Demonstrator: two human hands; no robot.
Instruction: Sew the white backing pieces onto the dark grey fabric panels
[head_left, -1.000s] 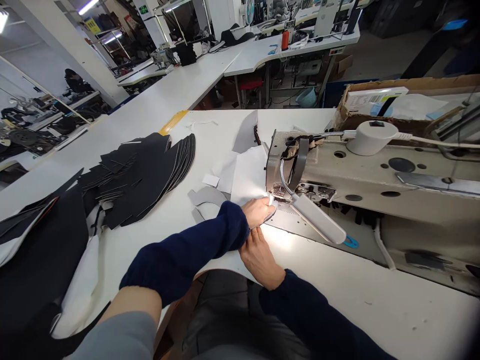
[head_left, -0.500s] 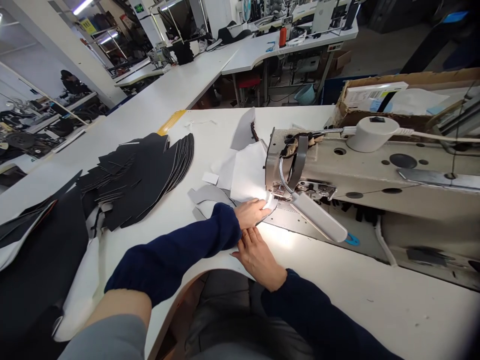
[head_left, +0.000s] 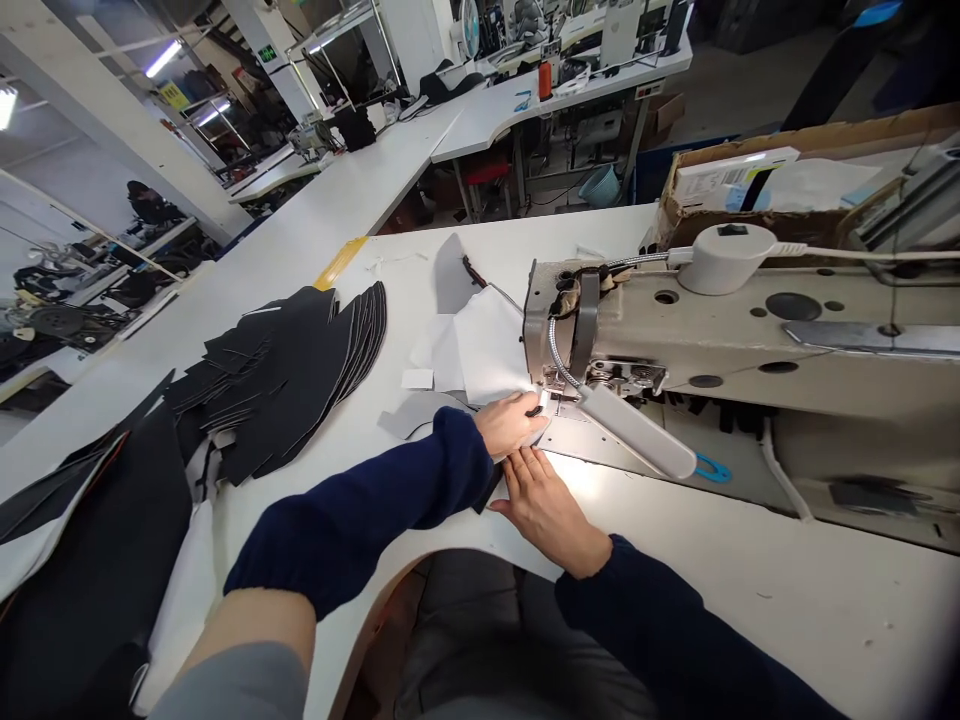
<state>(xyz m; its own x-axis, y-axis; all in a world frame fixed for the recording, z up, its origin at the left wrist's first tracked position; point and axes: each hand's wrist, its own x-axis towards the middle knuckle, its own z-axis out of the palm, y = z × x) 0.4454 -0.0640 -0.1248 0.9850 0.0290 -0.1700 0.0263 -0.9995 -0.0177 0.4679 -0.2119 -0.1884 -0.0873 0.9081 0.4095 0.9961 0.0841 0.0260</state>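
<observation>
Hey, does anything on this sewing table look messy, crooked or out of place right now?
Mostly tidy. The stack of black cut pieces has slid into a slanted fan, and a few grey scraps lie loose beside the left hand.

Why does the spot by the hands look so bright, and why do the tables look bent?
Head view: the lamp on the sewing machine throws glare onto the table beside the right hand and left hand; the wide lens curves table edges; the lower right corner goes dark.
</observation>
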